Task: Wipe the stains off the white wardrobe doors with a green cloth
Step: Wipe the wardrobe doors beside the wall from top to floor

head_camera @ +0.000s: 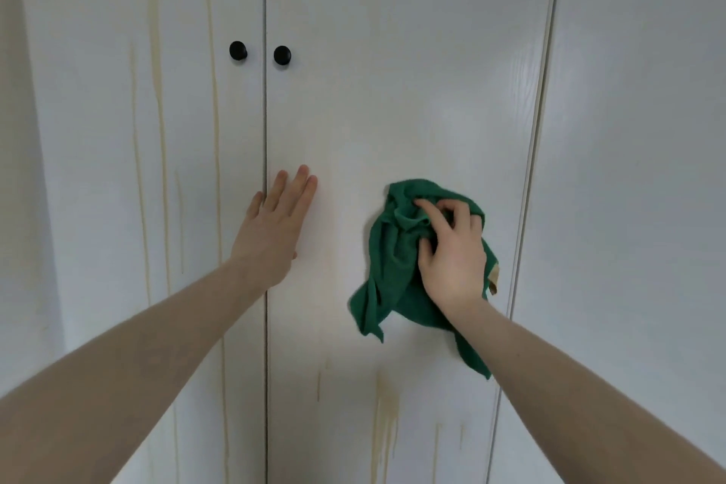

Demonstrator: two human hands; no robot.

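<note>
Two white wardrobe doors fill the view, the left door (98, 130) and the right door (412, 71), meeting at a vertical seam. My right hand (451, 251) grips a bunched green cloth (393, 267) and holds it against the right door at mid height. My left hand (277, 224) lies flat with straight fingers across the seam. Yellowish drip streaks (159, 90) run down the left door. More streaks (383, 416) mark the lower part of the right door, below the cloth.
Two black round knobs (238, 50) (282, 55) sit either side of the seam, above my hands. A further white panel (636, 130) stands to the right beyond a vertical gap.
</note>
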